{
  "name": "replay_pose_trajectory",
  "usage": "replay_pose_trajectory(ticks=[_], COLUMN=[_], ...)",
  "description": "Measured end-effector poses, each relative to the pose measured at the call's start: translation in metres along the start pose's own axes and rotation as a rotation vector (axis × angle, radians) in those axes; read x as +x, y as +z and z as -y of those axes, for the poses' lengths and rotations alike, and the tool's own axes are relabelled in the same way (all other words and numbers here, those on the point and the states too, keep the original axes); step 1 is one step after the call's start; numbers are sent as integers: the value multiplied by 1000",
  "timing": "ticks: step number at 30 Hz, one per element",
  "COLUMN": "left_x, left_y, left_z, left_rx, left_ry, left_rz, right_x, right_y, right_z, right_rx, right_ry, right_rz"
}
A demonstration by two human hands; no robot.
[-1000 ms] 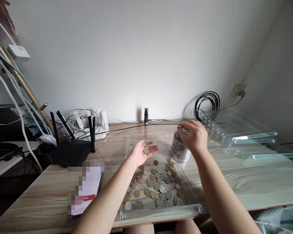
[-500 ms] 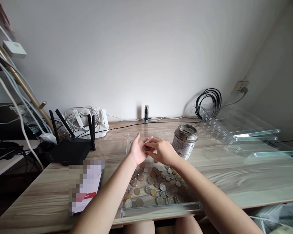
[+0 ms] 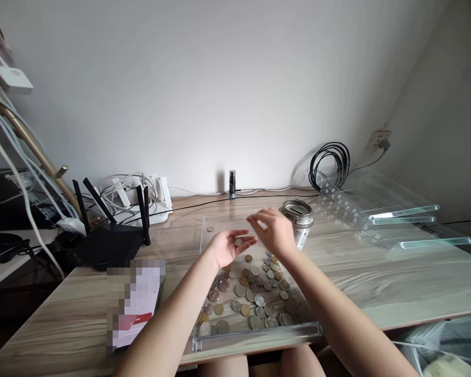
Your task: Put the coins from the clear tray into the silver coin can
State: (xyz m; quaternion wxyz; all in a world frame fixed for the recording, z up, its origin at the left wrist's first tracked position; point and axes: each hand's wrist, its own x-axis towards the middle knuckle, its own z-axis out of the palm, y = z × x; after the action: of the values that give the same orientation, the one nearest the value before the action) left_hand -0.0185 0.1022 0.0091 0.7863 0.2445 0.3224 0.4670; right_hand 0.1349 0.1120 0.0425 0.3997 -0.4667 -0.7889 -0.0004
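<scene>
My left hand (image 3: 224,248) is cupped palm up above the acrylic tray (image 3: 259,336), with a coin (image 3: 238,242) lying by its fingers. My right hand (image 3: 273,230) is raised just right of it, thumb and fingers pinched together. A pale coin (image 3: 262,225) shows between those fingers, blurred by motion. Behind the right hand stands a round metal tin (image 3: 304,222) with a slot in its lid, partly hidden by that hand. Below both hands, many loose coins (image 3: 259,300), silver and gold-coloured, are spread over the clear tray.
A phone (image 3: 139,309) lies left of the tray, beside a black router (image 3: 112,243) and a white cable bundle (image 3: 135,193). A small dark bottle (image 3: 232,184) stands by the wall. Clear acrylic panels (image 3: 396,214) and a coiled black cable (image 3: 329,165) are at right.
My right hand has left my left palm and moved up and right toward the tin. My left hand has lowered slightly, its coin now visible. The view has shifted a little.
</scene>
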Motion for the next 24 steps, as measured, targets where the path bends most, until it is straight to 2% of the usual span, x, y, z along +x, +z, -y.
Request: replay_pose_trajectory(ticks=[2,4,7,11,15,19,21,24], left_x=[0,0,1,1,-1,-4,-5,-5], left_y=[-2,-3,-3,-2,0,2,2,3], left_z=[0,-1,-2,-3,-4,-5,-5,-4], left_rx=[25,28,35,31,-6,-46,-67,-100], left_ry=[-18,-24,-29,-24,-2,39,59,79], left_rz=[12,14,7,-1,9,67,111,164], right_x=[6,12,19,20,19,14,10,2], right_y=[-18,-35,-51,-52,-51,-48,-39,-19], right_z=[-16,-36,-63,-76,-72,-51,-35,-9], right_rx=[-115,-202,-201,-188,-231,-186,-102,-35], right_ry=[89,273,471,487,416,146,0,-170], right_rz=[-200,-276,-166,-80,-79,-238,-135,172])
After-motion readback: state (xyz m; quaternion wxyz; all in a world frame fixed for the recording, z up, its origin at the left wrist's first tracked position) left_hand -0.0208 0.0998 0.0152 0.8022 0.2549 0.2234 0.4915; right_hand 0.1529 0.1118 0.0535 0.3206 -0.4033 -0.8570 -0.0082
